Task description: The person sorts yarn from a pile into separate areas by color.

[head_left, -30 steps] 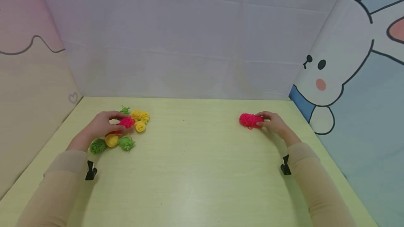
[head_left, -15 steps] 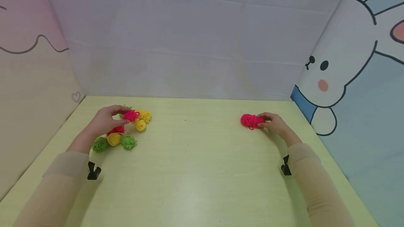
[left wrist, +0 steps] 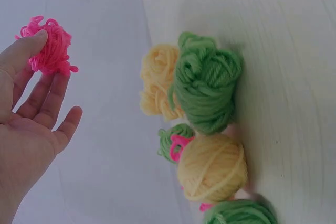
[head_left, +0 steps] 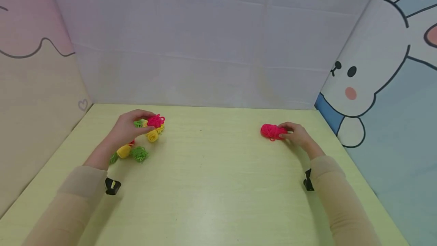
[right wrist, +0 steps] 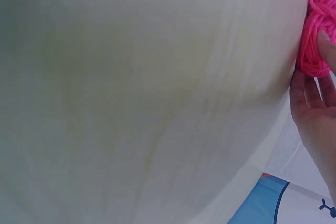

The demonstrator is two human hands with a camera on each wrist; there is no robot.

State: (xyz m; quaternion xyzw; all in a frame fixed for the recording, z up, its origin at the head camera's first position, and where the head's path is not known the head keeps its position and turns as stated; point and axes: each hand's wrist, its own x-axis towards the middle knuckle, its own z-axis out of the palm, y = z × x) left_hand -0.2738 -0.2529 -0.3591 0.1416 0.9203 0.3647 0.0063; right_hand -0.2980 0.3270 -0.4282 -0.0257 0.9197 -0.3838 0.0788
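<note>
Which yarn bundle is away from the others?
The oblong pink yarn bundle in the right grip; the other bundles are in or near the left grip.

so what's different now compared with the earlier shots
The left hand has moved rightward and a little higher in the head view, carrying the small pink yarn ball with it. Nothing was newly grasped or let go. The right hand stays on the larger pink bundle, and the green ball and yellow ball near the left hand lie much as before.
</note>
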